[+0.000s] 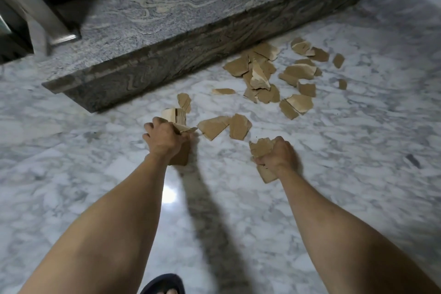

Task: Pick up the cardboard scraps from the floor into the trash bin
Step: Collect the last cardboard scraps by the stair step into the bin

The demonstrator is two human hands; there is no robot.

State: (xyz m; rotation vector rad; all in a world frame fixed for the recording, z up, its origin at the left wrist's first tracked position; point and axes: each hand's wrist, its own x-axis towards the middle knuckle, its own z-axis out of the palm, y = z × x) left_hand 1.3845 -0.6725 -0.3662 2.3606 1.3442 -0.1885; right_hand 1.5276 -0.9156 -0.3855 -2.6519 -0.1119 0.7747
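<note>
Grip: left hand (164, 137) – scraps (177, 119) | right hand (278, 153) – scraps, fisted

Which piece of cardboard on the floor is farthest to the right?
The small scrap near the stone step's far end; every other loose piece lies left of it.

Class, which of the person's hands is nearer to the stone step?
Left. The left hand, gripping scraps, is just in front of the step; the right hand, also gripping scraps, is farther out on the floor.
</note>
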